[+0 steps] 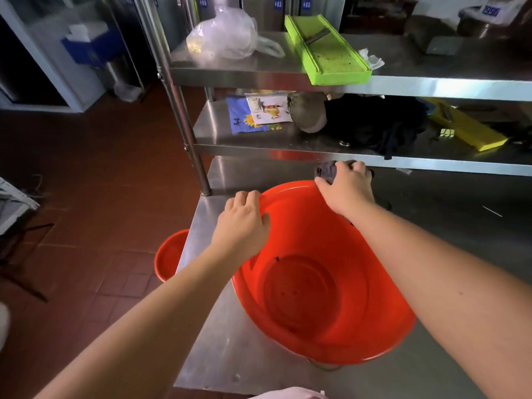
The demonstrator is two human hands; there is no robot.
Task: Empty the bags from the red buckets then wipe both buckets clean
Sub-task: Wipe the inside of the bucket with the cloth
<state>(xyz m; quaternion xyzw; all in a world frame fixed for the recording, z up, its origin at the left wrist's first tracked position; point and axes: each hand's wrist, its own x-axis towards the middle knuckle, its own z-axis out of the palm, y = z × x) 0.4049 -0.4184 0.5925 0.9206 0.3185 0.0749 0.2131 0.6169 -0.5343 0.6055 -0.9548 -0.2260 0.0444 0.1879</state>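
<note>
Seen from above, a person's two bare arms reach forward over a steel bench (218, 335). A large red bucket (322, 283) sits on the bench, tipped so its open mouth faces the viewer, and its inside holds nothing but a few dark specks. The left hand (243, 223) grips the bucket's far left rim, with the fingers (244, 195) curled over the edge and the thumb pressed inside. The right hand (345, 187) lies at the bucket's top rim, its fingers clamped on a dark cloth (326, 170) bunched against the edge. A second red bucket (169, 254) stands on the red tiled floor (95, 203) just beside the bench's left side, partly hidden behind it. Above the bench rise two steel shelves. The lower shelf (259, 139) carries colourful paper packets (256, 113), a heap of black fabric (374, 122) and a yellow slicer board (466, 128). The upper shelf (230, 67) holds a clear plastic bag (227, 33), a bright green slicer board (325, 50) hanging slightly over the front edge, and a crumpled white tissue (371, 59).
</note>
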